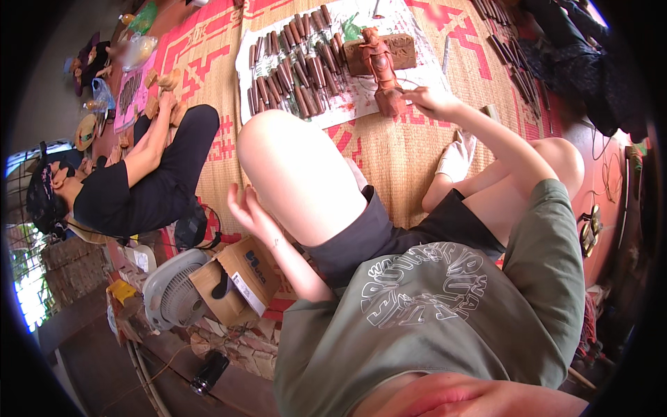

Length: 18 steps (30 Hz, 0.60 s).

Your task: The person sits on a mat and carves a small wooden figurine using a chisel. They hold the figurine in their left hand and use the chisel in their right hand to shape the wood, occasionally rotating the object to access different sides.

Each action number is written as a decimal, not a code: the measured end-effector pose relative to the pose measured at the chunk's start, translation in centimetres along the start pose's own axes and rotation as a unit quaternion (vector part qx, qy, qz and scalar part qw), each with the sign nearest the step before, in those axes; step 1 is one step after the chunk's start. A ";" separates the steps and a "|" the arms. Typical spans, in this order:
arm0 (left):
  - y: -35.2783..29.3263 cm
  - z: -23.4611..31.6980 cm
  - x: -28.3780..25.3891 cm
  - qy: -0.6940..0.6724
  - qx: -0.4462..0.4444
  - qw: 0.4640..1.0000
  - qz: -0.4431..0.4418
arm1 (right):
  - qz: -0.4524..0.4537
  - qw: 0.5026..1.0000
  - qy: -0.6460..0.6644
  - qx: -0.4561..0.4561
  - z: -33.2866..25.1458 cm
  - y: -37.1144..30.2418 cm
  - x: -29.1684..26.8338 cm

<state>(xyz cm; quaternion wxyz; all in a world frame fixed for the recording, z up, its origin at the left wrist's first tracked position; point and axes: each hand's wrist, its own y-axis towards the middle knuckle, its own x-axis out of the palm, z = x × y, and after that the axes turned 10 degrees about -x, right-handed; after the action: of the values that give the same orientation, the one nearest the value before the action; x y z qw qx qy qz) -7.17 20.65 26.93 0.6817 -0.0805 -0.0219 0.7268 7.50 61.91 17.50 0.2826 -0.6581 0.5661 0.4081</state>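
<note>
I sit on a woven mat [396, 153] with my knee raised. My right hand [432, 101] reaches forward and its fingers touch the base of a reddish-brown carved wooden figure [381, 69] that stands upright on a sheet of paper [361, 104]. A brown wooden block [404, 50] lies behind the figure. My left hand [248, 210] hovers beside my raised knee with its fingers apart, holding nothing.
Several brown-handled carving chisels [292, 66] lie in rows on the paper; more tools [514, 62] lie at the right. Another person [132, 184] in black sits at the left with wooden pieces. A fan [174, 292] and a cardboard box [240, 278] stand by my left side.
</note>
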 end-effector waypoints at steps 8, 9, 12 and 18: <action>-9.3 5.5 13.0 -0.154 0.013 0.955 -0.253 | 0.044 0.998 0.035 -0.042 -1.3 -2.2 2.8; -9.8 3.9 14.8 -0.142 -0.033 0.940 -0.308 | 0.064 0.998 0.006 0.000 -2.7 -1.3 1.1; -11.7 -0.7 19.3 -0.183 -0.130 0.903 -0.367 | 0.102 0.989 0.095 0.040 -1.8 -2.5 3.1; -10.2 -6.5 20.3 -0.171 -0.249 0.920 -0.248 | 0.102 0.992 0.071 -0.013 -4.5 -0.8 1.8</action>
<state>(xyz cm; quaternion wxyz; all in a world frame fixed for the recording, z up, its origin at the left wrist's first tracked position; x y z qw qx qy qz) 2.72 41.01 20.23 0.7843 -0.1137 -0.3374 0.5080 9.35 57.39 18.22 0.1901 -0.6281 0.6431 0.3948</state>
